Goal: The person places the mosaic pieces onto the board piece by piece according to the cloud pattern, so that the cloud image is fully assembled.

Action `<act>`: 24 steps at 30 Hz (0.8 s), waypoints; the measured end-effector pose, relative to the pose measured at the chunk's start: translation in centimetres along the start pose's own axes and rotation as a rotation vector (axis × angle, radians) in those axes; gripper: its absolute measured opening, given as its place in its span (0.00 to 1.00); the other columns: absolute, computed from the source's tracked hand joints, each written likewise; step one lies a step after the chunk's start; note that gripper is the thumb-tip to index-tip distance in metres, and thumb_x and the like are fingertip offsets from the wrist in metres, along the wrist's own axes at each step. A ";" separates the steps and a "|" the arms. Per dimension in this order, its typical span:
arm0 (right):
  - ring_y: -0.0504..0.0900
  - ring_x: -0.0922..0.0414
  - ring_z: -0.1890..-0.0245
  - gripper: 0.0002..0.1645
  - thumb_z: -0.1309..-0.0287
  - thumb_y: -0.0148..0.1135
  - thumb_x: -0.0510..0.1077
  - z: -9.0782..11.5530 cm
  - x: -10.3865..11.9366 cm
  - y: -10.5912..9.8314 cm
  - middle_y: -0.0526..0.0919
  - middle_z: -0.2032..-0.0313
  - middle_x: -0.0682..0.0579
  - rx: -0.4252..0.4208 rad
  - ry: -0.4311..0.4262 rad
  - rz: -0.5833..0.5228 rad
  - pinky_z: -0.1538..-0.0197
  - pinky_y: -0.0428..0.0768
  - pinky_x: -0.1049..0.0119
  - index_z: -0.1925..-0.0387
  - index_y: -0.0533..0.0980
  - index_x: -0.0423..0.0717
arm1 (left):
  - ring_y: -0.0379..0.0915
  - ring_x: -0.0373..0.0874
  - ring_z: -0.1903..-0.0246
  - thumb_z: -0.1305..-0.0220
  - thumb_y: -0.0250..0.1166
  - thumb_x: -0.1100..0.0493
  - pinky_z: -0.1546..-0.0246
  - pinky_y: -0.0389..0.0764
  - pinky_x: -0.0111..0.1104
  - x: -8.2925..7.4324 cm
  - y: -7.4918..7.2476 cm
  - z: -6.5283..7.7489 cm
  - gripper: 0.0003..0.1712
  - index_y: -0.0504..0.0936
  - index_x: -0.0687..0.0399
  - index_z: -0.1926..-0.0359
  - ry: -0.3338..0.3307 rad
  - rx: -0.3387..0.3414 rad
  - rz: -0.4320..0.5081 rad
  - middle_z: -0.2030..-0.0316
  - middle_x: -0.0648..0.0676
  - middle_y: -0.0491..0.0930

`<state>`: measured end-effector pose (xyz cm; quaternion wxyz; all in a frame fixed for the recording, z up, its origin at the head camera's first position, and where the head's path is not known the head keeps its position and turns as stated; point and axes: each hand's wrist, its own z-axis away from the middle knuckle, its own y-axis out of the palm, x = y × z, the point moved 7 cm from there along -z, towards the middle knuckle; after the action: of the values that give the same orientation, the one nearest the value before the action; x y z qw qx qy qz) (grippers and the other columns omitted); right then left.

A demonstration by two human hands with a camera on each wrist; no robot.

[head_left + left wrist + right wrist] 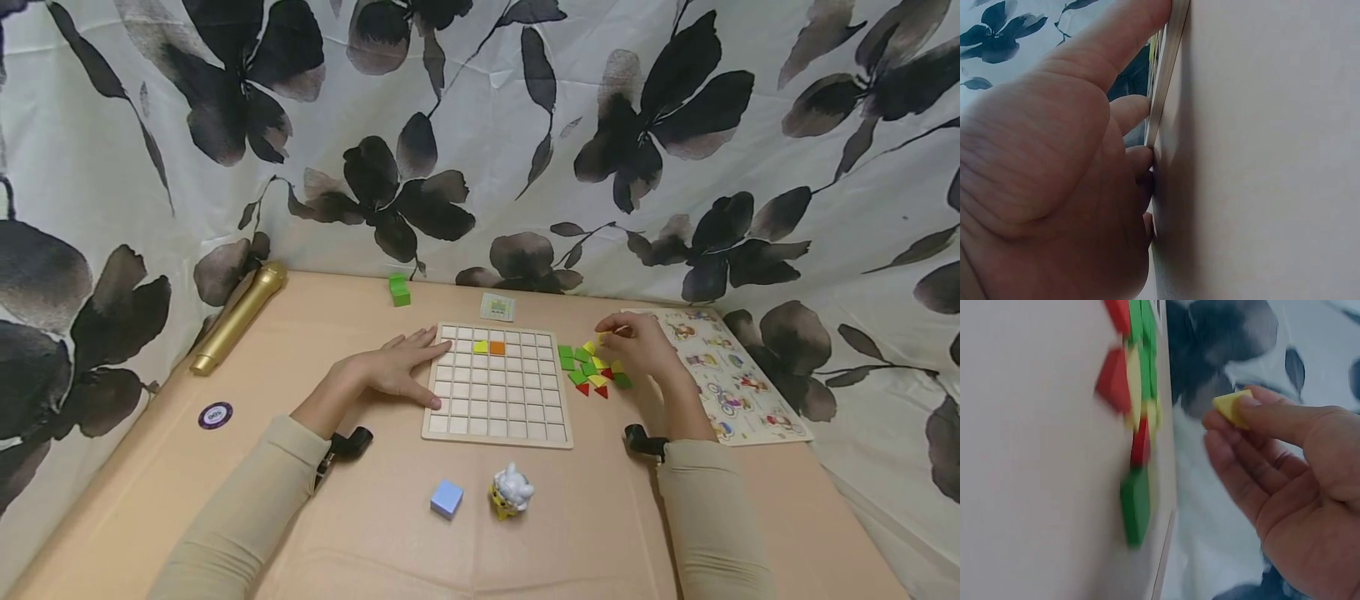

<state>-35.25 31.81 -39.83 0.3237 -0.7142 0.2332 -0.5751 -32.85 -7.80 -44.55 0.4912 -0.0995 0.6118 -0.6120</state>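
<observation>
My right hand [639, 343] pinches a small yellow tile [1232, 407] between thumb and fingers, raised above a pile of tiles. That pile holds green tiles [566, 363], red triangles [582, 389] and yellow pieces [597, 381], lying just right of a pale gridded wooden board [497, 442]. On the board's upper rows sit a yellow tile [480, 347] and an orange tile [497, 347], side by side. My left hand [393, 364] rests at the board's left edge, fingers spread and thumb on the rim; in the left wrist view its thumb touches the board's side [1169, 75].
A small picture card [497, 307] and a green block [399, 290] lie behind the board. A gold microphone-like tube [240, 318] and a round chip [215, 415] are at left. A blue cube [447, 499] and small figurine [512, 491] stand in front; a picture board [738, 383] lies right.
</observation>
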 end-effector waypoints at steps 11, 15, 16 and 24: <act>0.83 0.53 0.60 0.12 0.33 0.69 0.36 -2.2 6.9 3.9 0.87 0.56 0.44 -0.002 -0.134 -0.060 0.58 0.81 0.71 0.49 0.84 0.42 | 0.29 0.61 0.17 0.42 0.71 0.28 0.19 0.38 0.60 0.3 -0.3 -0.3 0.64 0.50 0.48 0.16 0.009 0.008 -0.001 0.16 0.63 0.35; 0.83 0.50 0.60 0.10 0.35 0.70 0.35 -3.2 8.5 5.4 0.87 0.58 0.44 0.027 -0.135 -0.102 0.56 0.82 0.68 0.53 0.83 0.39 | 0.29 0.61 0.17 0.42 0.72 0.29 0.19 0.37 0.61 0.2 -0.5 -0.3 0.64 0.50 0.49 0.16 0.013 0.012 0.013 0.16 0.63 0.35; 0.83 0.50 0.60 0.11 0.36 0.70 0.35 -3.4 8.8 5.7 0.87 0.58 0.44 0.037 -0.137 -0.105 0.56 0.82 0.68 0.53 0.84 0.39 | 0.29 0.61 0.17 0.42 0.72 0.29 0.19 0.37 0.61 0.1 -0.5 -0.3 0.64 0.50 0.49 0.16 0.013 0.013 0.015 0.16 0.63 0.35; 0.83 0.53 0.63 0.11 0.39 0.72 0.32 -5.2 9.6 9.0 0.90 0.60 0.46 0.153 -0.216 -0.033 0.57 0.82 0.63 0.54 0.87 0.37 | 0.28 0.60 0.16 0.42 0.72 0.30 0.19 0.36 0.60 0.1 -0.7 -0.1 0.64 0.50 0.48 0.16 0.005 0.019 0.018 0.16 0.63 0.34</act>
<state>-37.73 17.88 -39.35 0.3908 -0.7489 0.1407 -0.5164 -33.30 -7.93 -44.03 0.4959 -0.0876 0.6081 -0.6137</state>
